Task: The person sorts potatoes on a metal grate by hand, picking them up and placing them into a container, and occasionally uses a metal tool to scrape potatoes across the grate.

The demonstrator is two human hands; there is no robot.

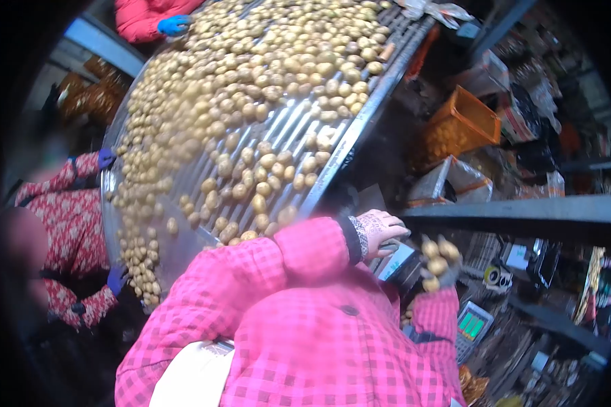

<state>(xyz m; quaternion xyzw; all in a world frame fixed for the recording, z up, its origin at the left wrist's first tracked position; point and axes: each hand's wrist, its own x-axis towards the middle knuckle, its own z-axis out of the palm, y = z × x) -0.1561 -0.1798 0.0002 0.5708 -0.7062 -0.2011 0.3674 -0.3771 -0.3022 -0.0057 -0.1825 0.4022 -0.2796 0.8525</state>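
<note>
At far left, a person in a flowered jacket [71, 230] rests two purple gloves [106, 159] at the edge of a table [355, 139]; above them, a red sleeve [136, 20] ends in a blue glove [174, 25]. Potatoes [291, 66] cover much of the slatted top, thickest at the far end, and its raised rim seems meant to stop them rolling off. In the foreground, the wearer's pink sleeve crosses rightward to the left hand [381, 234], in a patterned glove, just past the near rim; its fingers stretch forward, but the underside is hidden, so I cannot tell whether they grip anything. Just right, the blurred right hand [453, 273] curls round several potatoes, probably cupped from beneath so none drop. Below it is a scale [473, 327] with a green display, its digits unreadable; above, an orange crate [480, 112] and white sacks [448, 182]. The sacks' printing is illegible, and no brand can be read.
</note>
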